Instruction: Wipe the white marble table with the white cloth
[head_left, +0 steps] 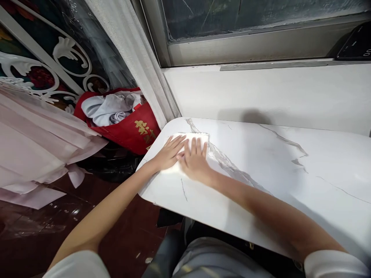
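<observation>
A thin white cloth or paper towel (pixel 203 136) lies flat near the left end of the white marble-patterned table (pixel 278 158). My left hand (pixel 169 154) rests palm down over its left part, fingers stretched out towards the far right. Beside it, my right hand (pixel 195 162) presses flat on the right part, fingers spread and pointing away from me. The two hands touch or slightly overlap at the thumbs. Much of the sheet is hidden under them, and I cannot tell whether it is cloth or paper.
Beyond the table's left end stands a red bag (pixel 124 129) with pale fabric inside, next to a white curtain (pixel 136 50). Pink fabric (pixel 37 135) hangs at the left. A white wall and window frame (pixel 246 50) border the back; a dark device (pixel 356 42) sits on the ledge.
</observation>
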Motion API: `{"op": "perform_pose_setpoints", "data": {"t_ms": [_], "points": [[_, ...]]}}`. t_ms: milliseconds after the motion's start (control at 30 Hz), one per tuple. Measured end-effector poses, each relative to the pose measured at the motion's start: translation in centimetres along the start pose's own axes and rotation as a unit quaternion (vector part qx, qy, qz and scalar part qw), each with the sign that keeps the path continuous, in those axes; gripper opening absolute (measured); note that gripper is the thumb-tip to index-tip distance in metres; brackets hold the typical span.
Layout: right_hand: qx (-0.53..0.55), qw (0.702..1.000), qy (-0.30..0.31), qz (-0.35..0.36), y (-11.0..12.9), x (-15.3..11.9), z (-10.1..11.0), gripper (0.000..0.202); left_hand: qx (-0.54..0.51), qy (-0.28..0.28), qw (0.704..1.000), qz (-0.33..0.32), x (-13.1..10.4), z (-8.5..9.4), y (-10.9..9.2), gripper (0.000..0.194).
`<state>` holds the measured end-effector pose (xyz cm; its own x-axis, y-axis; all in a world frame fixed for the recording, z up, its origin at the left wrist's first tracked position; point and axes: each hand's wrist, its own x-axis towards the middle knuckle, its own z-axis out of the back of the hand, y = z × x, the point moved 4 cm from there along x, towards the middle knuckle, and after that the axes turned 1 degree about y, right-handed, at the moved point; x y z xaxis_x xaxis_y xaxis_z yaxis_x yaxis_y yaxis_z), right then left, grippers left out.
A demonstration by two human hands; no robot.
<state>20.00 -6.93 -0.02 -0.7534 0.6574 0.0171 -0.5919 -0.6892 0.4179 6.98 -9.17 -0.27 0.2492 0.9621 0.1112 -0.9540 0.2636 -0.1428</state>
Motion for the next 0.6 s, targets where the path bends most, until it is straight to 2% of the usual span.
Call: {"op": "perform_pose_setpoints", "data": {"t_ms": [100, 167, 233, 300, 367, 433, 500, 600], "points": [[0.069, 0.989, 0.098, 0.09, 4.5, -3.7, -1.3, 0.083, -0.021, 0.009, 1.0, 0.015, -6.4, 1.4, -1.2, 0.053], [0.111, 0.973, 0.148, 0.137, 6.8, -5.5, -1.8, 0.087, -0.03, 0.026, 0.998, 0.045, -9.6, 2.2, -1.9, 0.051], [0.147, 0.96, 0.179, 0.159, 8.3, -6.4, -2.0, 0.087, -0.035, 0.041, 0.995, 0.09, -11.7, 2.8, -2.3, 0.049], [0.17, 0.954, 0.19, 0.158, 9.0, -6.3, -2.1, 0.085, -0.038, 0.049, 0.989, 0.131, -12.7, 2.9, -2.3, 0.049], [0.175, 0.956, 0.181, 0.149, 9.0, -5.2, -2.0, 0.084, -0.043, 0.045, 0.987, 0.147, -12.5, 2.6, -1.9, 0.05], [0.162, 0.965, 0.156, 0.134, 8.3, -3.4, -1.9, 0.081, -0.046, 0.037, 0.988, 0.139, -11.4, 2.2, -1.2, 0.052], [0.131, 0.979, 0.116, 0.105, 7.0, -1.0, -1.9, 0.078, -0.038, 0.03, 0.991, 0.127, -9.4, 1.7, -0.1, 0.054], [0.06, 0.996, 0.012, 0.067, 4.3, 3.1, -1.7, 0.07, -0.018, 0.024, 0.992, 0.125, -5.1, 1.3, 2.0, 0.055]]}}
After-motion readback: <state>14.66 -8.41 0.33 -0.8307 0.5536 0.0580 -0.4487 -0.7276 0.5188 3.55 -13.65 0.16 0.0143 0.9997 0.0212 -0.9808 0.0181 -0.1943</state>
